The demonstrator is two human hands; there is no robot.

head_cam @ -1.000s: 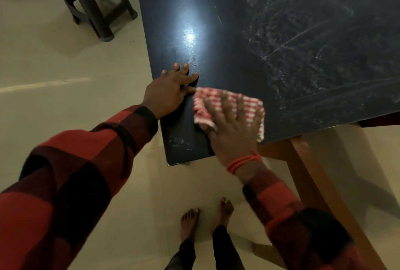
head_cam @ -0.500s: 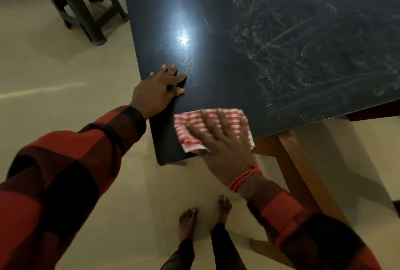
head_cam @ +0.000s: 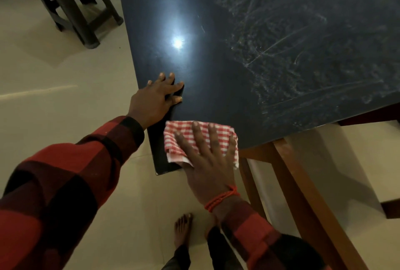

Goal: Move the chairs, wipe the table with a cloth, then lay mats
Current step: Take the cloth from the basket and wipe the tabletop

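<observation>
On table (head_cam: 216,70): right hand (head_cam: 207,168) pressing cloth (head_cam: 184,131).

Cloth (head_cam: 186,133): red-and-white check, folded, lying flat at the near corner of the tabletop (head_cam: 216,75), one edge hanging past the near side. Tabletop dark and glossy; left part reflects a light, right part covered in pale streaks.

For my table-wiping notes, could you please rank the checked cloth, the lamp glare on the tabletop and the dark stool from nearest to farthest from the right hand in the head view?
1. Checked cloth: directly under the right hand.
2. Lamp glare: farther up the tabletop.
3. Dark stool: on the floor, far left.
</observation>
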